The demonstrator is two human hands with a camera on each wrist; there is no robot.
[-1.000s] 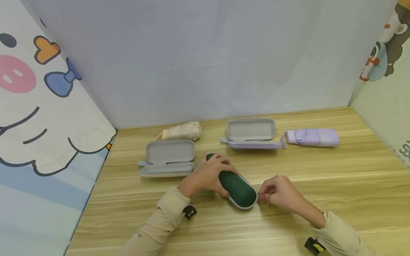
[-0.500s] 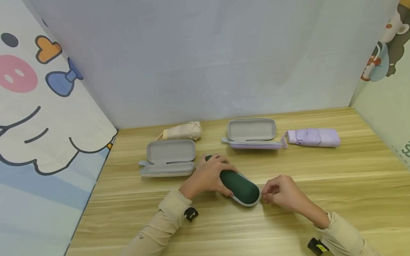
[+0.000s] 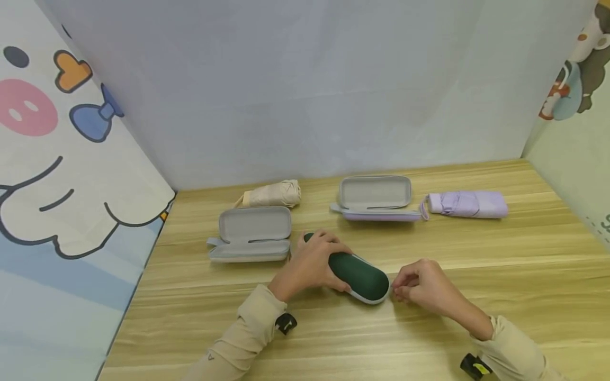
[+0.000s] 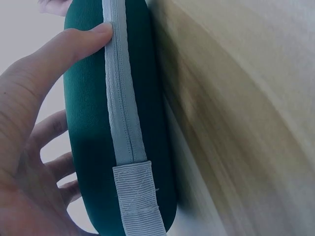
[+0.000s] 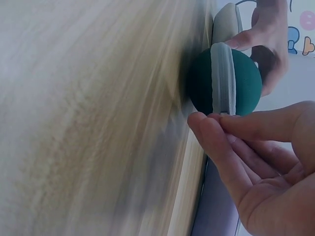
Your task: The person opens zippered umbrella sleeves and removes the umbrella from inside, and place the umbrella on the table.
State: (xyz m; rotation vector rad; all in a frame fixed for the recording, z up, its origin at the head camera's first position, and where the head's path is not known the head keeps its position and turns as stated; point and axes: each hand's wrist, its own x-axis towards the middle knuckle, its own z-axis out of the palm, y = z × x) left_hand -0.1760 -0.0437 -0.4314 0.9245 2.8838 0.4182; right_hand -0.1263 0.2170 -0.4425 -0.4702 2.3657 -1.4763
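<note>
A dark green zippered case (image 3: 359, 276) with a light grey zipper band (image 4: 120, 93) lies slantwise on the table, its two halves together where visible. My left hand (image 3: 315, 260) grips it from above toward its far left end, the thumb (image 4: 93, 38) pressing on the zipper band. At the case's near right end, my right hand (image 3: 423, 288) pinches the zipper pull between thumb and forefinger; the fingertips (image 5: 209, 129) mostly hide it. A grey fabric tab (image 4: 138, 196) shows on the band in the left wrist view.
Left of the case lies an unzipped case with grey lining (image 3: 254, 225), a beige folded umbrella (image 3: 274, 194) behind it. Farther back lies an unzipped purple case (image 3: 376, 193), and right of it a lilac folded umbrella (image 3: 469, 205). A pale wall (image 3: 324, 95) borders the wooden table (image 3: 333, 344).
The green case has shifted slightly right, its near end swinging a little away from me. Both hands have moved slightly right with it, keeping their holds.
</note>
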